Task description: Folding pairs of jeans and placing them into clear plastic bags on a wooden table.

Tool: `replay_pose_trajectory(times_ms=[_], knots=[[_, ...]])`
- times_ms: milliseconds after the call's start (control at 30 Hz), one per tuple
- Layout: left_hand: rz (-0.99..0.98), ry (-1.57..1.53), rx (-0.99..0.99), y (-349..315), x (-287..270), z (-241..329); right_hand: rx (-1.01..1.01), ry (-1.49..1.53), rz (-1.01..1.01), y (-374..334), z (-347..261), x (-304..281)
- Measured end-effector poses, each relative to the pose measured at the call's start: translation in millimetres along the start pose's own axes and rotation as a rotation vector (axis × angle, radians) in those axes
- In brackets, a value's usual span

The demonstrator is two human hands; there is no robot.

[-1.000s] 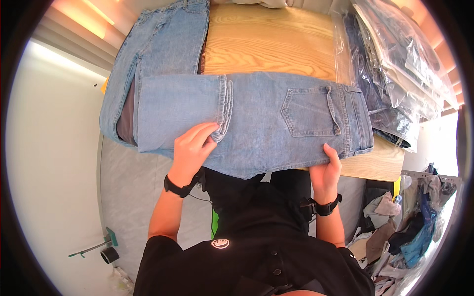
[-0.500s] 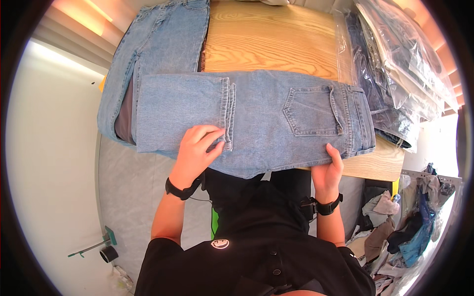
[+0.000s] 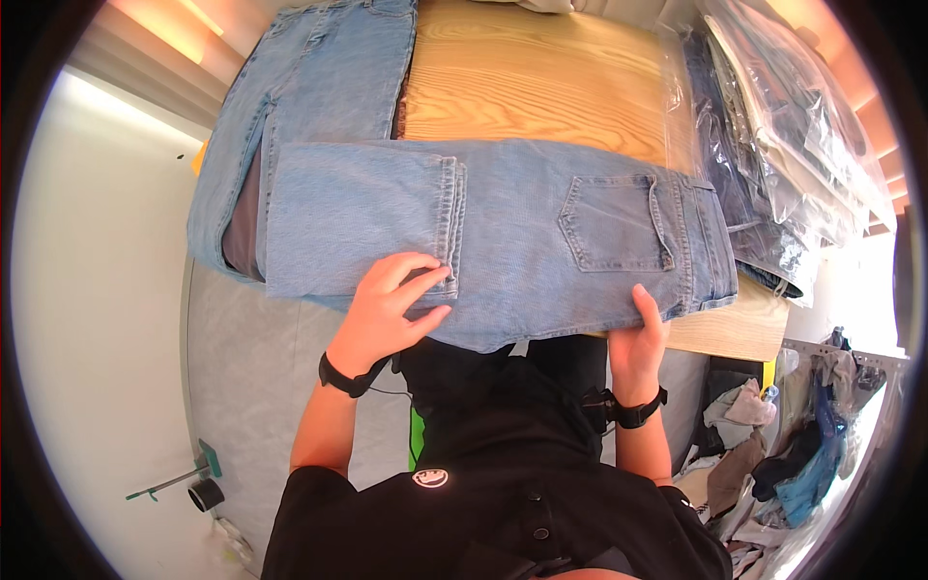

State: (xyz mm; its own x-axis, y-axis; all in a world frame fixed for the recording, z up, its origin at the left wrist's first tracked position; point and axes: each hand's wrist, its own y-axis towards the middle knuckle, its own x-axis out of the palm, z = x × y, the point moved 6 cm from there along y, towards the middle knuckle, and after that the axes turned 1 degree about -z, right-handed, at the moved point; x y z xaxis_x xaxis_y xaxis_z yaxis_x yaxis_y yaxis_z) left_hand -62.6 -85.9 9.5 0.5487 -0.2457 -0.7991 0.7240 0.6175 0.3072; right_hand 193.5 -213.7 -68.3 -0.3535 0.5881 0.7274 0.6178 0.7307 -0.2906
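Observation:
A pair of blue jeans point(image 3: 517, 222) lies folded across the near edge of the table, waistband to the right and back pocket upward. Its lower leg is doubled back to the left, so the hem point(image 3: 450, 217) sits on top near the middle. My left hand point(image 3: 387, 300) rests at the near end of that hem, fingers stretched and thumb apart. At the near edge below the pocket, my right hand point(image 3: 640, 348) grips the jeans, thumb on top; its other fingers are hidden under the denim.
Another pair of light blue jeans point(image 3: 329, 77) lies at the left, partly beneath the folded pair. Clothes in clear plastic bags point(image 3: 773, 126) are piled at the right of the wooden table point(image 3: 541, 77). A heap of garments point(image 3: 773, 454) sits low at the right.
My left thumb has moved away from its fingers and toward me, and the hand has shifted slightly right. My right hand keeps its hold; the jeans lie nearly as before.

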Motion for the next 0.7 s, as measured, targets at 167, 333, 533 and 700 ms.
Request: replay_pose_trajectory(times_ms=[167,333,533,700], knots=[[-0.069,0.245,0.001,-5,9,2,-0.166,-0.199,0.171,9,-10,-2],[-0.033,0.300,-0.041,-1,27,3,-0.291,-0.236,0.086,20,-38,39],[0.074,0.327,-0.096,29,60,13,-0.540,-0.490,-0.063,11,-73,126],[0.382,-0.679,-0.257,25,77,-5,-1.047,-1.556,-0.908,-66,44,240]])
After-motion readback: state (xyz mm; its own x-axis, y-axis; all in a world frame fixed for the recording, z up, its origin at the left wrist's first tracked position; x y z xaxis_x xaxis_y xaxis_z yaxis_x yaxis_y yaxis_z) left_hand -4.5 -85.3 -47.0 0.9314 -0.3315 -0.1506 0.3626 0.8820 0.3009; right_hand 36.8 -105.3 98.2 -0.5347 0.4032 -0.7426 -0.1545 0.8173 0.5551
